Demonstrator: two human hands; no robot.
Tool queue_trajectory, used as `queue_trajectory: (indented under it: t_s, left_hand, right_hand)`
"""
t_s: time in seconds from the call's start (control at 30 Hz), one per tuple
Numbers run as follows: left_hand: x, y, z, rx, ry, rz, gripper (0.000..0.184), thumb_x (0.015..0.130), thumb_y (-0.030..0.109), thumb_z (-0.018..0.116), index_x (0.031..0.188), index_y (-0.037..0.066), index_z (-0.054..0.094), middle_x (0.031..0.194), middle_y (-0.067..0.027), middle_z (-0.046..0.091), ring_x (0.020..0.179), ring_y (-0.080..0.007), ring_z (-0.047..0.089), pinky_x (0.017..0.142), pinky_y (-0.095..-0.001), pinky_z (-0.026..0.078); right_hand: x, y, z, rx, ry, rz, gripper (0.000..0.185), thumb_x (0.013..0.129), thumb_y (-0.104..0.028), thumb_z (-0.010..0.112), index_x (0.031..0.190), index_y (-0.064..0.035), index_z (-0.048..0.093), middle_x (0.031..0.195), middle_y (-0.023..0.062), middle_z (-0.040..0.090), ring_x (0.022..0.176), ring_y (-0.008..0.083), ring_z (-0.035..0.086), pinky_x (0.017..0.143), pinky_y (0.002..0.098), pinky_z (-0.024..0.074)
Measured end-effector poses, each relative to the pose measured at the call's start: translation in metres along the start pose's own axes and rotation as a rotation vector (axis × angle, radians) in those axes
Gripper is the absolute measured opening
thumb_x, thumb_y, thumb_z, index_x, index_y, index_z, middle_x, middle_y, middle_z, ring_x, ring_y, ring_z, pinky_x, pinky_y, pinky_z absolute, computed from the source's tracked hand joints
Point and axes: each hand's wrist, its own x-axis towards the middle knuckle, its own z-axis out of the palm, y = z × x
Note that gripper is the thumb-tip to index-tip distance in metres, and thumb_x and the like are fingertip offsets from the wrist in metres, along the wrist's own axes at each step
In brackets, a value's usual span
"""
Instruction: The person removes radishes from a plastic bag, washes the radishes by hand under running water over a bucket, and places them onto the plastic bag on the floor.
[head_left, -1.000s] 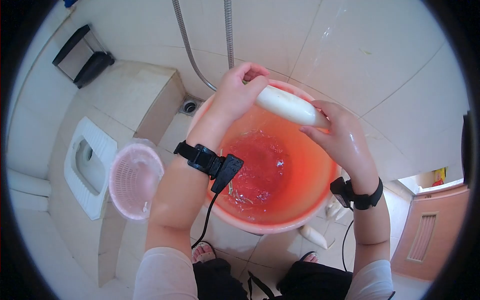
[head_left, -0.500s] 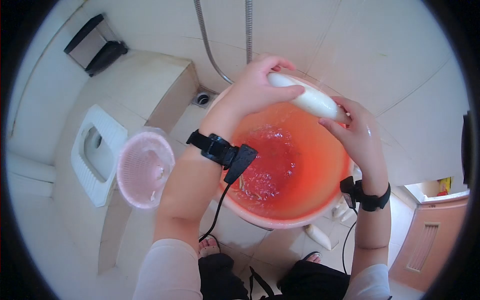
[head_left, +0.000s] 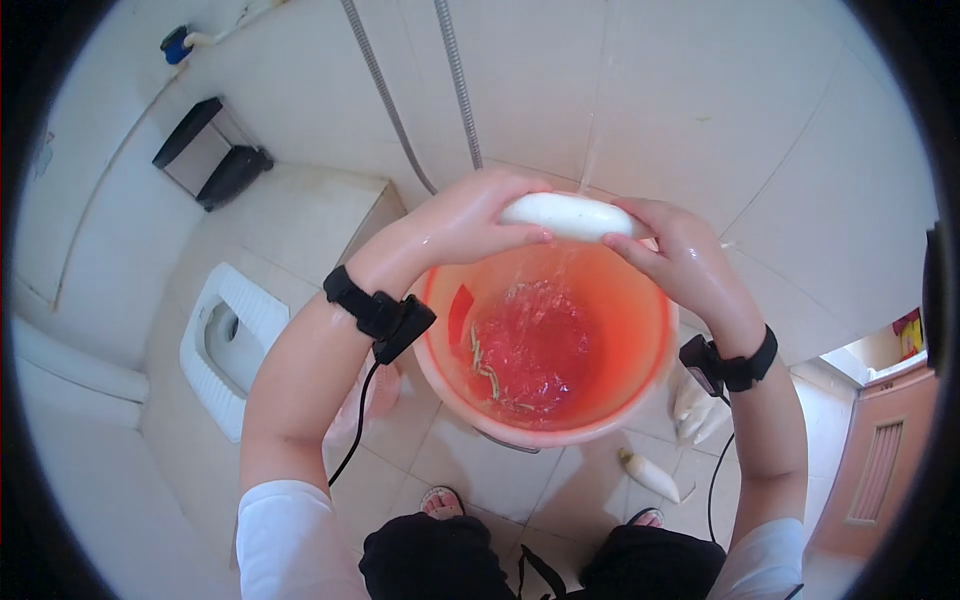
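Note:
A white radish (head_left: pixel 570 216) lies nearly level above the far rim of a red-orange tub (head_left: pixel 640 340). My left hand (head_left: pixel 490 215) is closed round its left end. My right hand (head_left: pixel 680 245) grips the other end, hiding that tip. A thin stream of water (head_left: pixel 592 140) falls from above onto the radish and runs off into the tub. Moving water (head_left: pixel 545 350) covers the tub's bottom, with thin pale-green strips (head_left: pixel 487 375) along its left side.
One radish (head_left: pixel 652 476) lies on the tiled floor, and several more radishes (head_left: pixel 700 408) lie right of the tub. A pink basket (head_left: pixel 378 400) is partly hidden behind my left forearm. A squat toilet (head_left: pixel 225 340) is at left; metal hoses (head_left: pixel 455 80) hang along the wall.
Both hands have brought the radish left and turned it from a slant to nearly level, under the water stream. The view has shifted, and my left forearm now covers most of the pink basket.

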Motion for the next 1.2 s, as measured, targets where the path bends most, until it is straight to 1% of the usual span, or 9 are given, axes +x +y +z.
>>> queue_trajectory:
  t_s: [0.23,0.27,0.43,0.53,0.6,0.7,0.8,1.03,1.2]
  left_hand:
    - [-0.005,0.002,0.006,-0.019,0.022,-0.046,0.051,0.09,0.031,0.073,0.129,0.002,0.061,0.113,-0.0213,0.068,0.105,-0.0371,0.064,0.092,-0.044,0.05]
    - [-0.004,0.002,0.008,0.025,0.039,-0.04,0.05,0.089,0.032,0.073,0.127,0.001,0.062,0.113,-0.0234,0.067,0.106,-0.0407,0.062,0.094,-0.0469,0.049]
    - [-0.005,0.005,0.012,0.13,0.085,0.014,0.05,0.088,0.032,0.074,0.127,0.003,0.063,0.113,-0.021,0.068,0.108,-0.0394,0.061,0.097,-0.0473,0.047]
    - [-0.009,-0.003,0.014,0.165,0.112,0.025,0.049,0.087,0.031,0.075,0.127,0.004,0.063,0.114,-0.0194,0.068,0.11,-0.0386,0.06,0.098,-0.0472,0.047]
    - [-0.01,-0.008,0.013,0.159,0.129,0.03,0.049,0.087,0.03,0.075,0.126,0.004,0.064,0.114,-0.0187,0.068,0.111,-0.0383,0.059,0.098,-0.0471,0.047]
    - [-0.011,-0.01,0.015,0.174,0.119,0.042,0.05,0.085,0.029,0.076,0.127,0.005,0.064,0.115,-0.0181,0.068,0.112,-0.0378,0.059,0.099,-0.0467,0.047]
    - [-0.011,-0.015,0.026,0.181,0.185,0.056,0.05,0.085,0.029,0.077,0.127,0.005,0.064,0.109,-0.0162,0.067,0.106,-0.0355,0.06,0.094,-0.044,0.047]
    - [-0.02,-0.018,0.036,0.132,0.157,0.071,0.049,0.083,0.025,0.076,0.127,0.006,0.065,0.112,-0.0165,0.068,0.108,-0.0365,0.059,0.098,-0.0456,0.044]
    - [-0.013,-0.011,0.039,0.109,0.162,0.024,0.051,0.083,0.025,0.077,0.129,0.008,0.064,0.11,-0.0165,0.067,0.107,-0.0359,0.059,0.097,-0.0453,0.045]
  right_hand:
    - [0.009,-0.005,0.002,0.067,-0.012,-0.015,0.045,0.089,-0.039,0.072,0.119,-0.006,0.071,0.098,0.0195,0.073,0.088,0.0358,0.07,0.08,0.0416,0.0545]
    - [0.01,-0.007,0.006,0.025,-0.005,0.047,0.048,0.087,-0.043,0.073,0.119,-0.0067,0.072,0.097,0.0193,0.073,0.088,0.0354,0.07,0.079,0.0415,0.0547]
    - [0.018,-0.011,0.012,-0.012,-0.091,0.238,0.056,0.086,-0.053,0.073,0.119,-0.0077,0.073,0.094,0.0194,0.074,0.087,0.0335,0.072,0.079,0.0406,0.055]
    - [0.023,0.009,0.025,0.117,-0.086,0.235,0.06,0.086,-0.056,0.073,0.119,-0.0061,0.073,0.09,0.0171,0.074,0.083,0.0285,0.072,0.077,0.0377,0.0547]
    - [0.028,0.03,0.032,0.388,-0.154,0.184,0.062,0.085,-0.057,0.074,0.122,-0.0066,0.073,0.087,0.013,0.073,0.078,0.022,0.069,0.075,0.0338,0.0534]
    - [0.032,0.03,0.029,0.4,-0.246,0.245,0.064,0.084,-0.05,0.079,0.124,-0.0008,0.071,0.089,0.0055,0.07,0.078,0.0127,0.061,0.072,0.0285,0.0486]
    - [0.03,0.004,0.026,0.262,-0.178,0.4,0.052,0.088,-0.042,0.078,0.119,-0.0008,0.073,0.089,0.0043,0.07,0.078,0.0112,0.06,0.072,0.0281,0.0479]
    - [0.029,0.039,0.05,0.39,-0.235,0.305,0.055,0.084,-0.045,0.08,0.112,0.0013,0.075,0.084,0.0055,0.07,0.075,0.0122,0.06,0.068,0.0285,0.0474]
    - [0.025,0.01,0.04,0.271,-0.141,0.41,0.052,0.085,-0.041,0.081,0.113,0.0019,0.075,0.087,0.0055,0.071,0.076,0.0113,0.06,0.069,0.0277,0.0475]
